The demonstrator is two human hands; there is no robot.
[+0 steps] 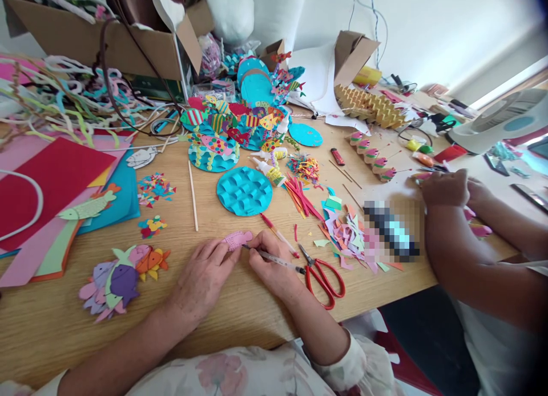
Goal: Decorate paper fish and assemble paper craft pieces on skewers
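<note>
My left hand (202, 277) rests on the wooden table (240, 322) and pins down a small pink paper fish (237, 239) with its fingertips. My right hand (270, 266) holds a pen (274, 259) whose tip touches the fish's right edge. Red-handled scissors (322, 276) lie just right of my right hand. A second pen with a red end (278, 234) lies beyond my right hand.
A pile of coloured paper fish (122, 277) lies to the left, a blue scalloped disc (244, 190) ahead, paper scraps (346, 230) at right. Coloured sheets (55, 185) cover the left. Another person's hands (447, 189) work at right. Cardboard boxes (107, 42) stand at the back.
</note>
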